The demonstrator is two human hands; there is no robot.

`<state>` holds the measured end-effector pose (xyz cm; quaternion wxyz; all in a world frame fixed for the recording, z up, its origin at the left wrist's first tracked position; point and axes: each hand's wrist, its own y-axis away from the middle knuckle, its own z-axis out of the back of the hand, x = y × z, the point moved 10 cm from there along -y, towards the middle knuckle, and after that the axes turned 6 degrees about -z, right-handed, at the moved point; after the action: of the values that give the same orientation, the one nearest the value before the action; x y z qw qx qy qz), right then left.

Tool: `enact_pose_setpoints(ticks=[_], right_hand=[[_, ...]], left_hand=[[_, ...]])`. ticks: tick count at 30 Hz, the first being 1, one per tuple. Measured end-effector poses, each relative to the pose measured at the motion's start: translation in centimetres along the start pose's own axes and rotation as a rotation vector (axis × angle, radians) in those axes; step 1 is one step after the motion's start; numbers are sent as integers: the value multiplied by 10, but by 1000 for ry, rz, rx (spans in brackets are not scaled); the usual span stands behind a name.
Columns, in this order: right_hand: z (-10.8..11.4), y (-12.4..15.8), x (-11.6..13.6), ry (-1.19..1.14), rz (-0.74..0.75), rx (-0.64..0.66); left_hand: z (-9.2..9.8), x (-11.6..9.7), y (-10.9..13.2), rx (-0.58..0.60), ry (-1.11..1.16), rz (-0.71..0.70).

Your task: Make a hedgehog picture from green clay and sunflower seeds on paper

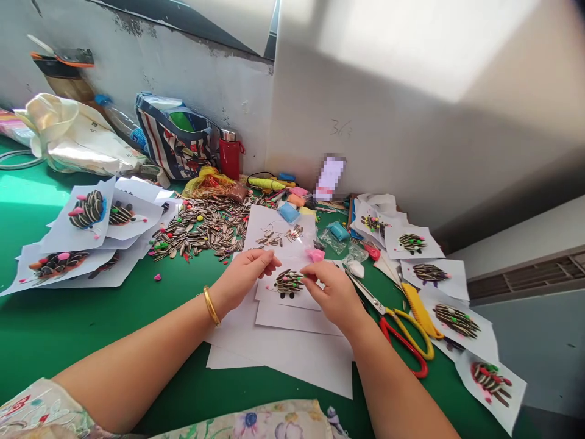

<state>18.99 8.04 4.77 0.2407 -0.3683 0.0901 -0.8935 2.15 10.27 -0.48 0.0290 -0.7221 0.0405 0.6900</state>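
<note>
A hedgehog figure (289, 283) made of striped sunflower seeds, with green and pink dots and black feet, lies on a small white paper card between my hands. My left hand (247, 277), a gold bangle at its wrist, is closed in a pinch just above and left of the figure; whatever is in it is too small to make out. At the figure's right edge, the thumb and forefinger of my right hand (333, 292) come together in a pinch, and I cannot make out what they hold. Under the card are more white sheets (301, 360).
Loose sunflower seeds (210, 222) are heaped behind my left hand. Scissors (397, 329) and a yellow cutter (418, 311) lie right of my right arm. Finished seed cards (459, 323) line the right edge; more cards (86, 213) pile up left. A red flask (230, 155) stands behind.
</note>
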Motion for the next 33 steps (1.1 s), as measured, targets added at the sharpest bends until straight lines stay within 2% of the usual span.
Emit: enact_pose_setpoints(ticks=[10, 22, 33], right_hand=[[-31, 5, 1, 45, -25, 61], [-33, 4, 5, 128, 26, 10], [-40, 1, -2, 226, 24, 0]], left_hand=[[0, 1, -1, 4, -9, -10], [-1, 2, -1, 11, -14, -14], [-1, 1, -1, 10, -41, -21]])
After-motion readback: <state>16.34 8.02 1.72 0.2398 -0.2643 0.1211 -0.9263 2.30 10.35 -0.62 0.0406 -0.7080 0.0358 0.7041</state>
